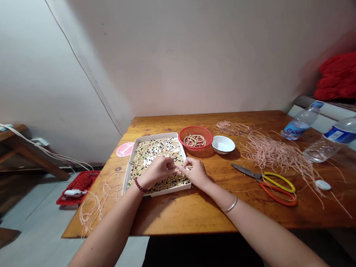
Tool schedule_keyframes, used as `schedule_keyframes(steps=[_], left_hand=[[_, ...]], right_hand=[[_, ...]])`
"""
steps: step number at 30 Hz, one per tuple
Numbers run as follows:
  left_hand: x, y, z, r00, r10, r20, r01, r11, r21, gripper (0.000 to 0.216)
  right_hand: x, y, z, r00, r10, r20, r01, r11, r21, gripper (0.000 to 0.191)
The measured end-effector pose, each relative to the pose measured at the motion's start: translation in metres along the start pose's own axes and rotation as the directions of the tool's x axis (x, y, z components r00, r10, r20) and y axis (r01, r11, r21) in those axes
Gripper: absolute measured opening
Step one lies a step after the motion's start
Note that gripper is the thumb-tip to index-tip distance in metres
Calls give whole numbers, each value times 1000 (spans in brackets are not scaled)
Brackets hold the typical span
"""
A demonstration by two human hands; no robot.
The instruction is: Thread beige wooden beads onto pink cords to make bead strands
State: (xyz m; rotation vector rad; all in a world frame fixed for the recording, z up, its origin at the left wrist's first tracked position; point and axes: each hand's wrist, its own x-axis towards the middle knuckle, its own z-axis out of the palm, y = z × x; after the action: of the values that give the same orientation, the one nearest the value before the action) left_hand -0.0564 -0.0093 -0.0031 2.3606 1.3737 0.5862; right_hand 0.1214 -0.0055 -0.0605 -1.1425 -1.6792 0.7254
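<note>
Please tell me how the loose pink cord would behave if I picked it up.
The pink cord will likely hang floppy, since its strands lie in loose, limp curves. It should feel very light for its length, being so thin. Lifting one strand may drag others along, because the pile looks tangled.

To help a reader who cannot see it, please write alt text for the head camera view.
Seen from the person's head, a left hand and right hand meet, fingertips together, above a white tray of light and dark beads on a wooden table. Nearby lie a red basket, a white bowl, loose pale pink cords and scissors.
</note>
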Motion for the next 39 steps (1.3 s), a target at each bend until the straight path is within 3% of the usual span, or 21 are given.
schedule_keyframes(steps=[6, 13, 23, 39], left_hand=[[0, 2, 2, 999, 26, 28, -26, 1000, -2, 19], [0, 4, 1, 1000, -12, 12, 12, 1000, 9, 19], [0, 0, 3, 1000, 26, -15, -25, 999, 23, 16], [0, 1, 2, 1000, -6, 13, 5, 1000, 25, 22]], right_hand=[[-2, -10, -3, 998, 1, 68, -2, 1000, 15, 31], [-1, -7, -4, 1000, -8, 27, 9, 1000, -19, 32], [0, -5, -3, 1000, 8, 19, -8, 1000, -1, 33], [0, -7, -5, 1000, -9, -4, 9, 1000, -29, 31]])
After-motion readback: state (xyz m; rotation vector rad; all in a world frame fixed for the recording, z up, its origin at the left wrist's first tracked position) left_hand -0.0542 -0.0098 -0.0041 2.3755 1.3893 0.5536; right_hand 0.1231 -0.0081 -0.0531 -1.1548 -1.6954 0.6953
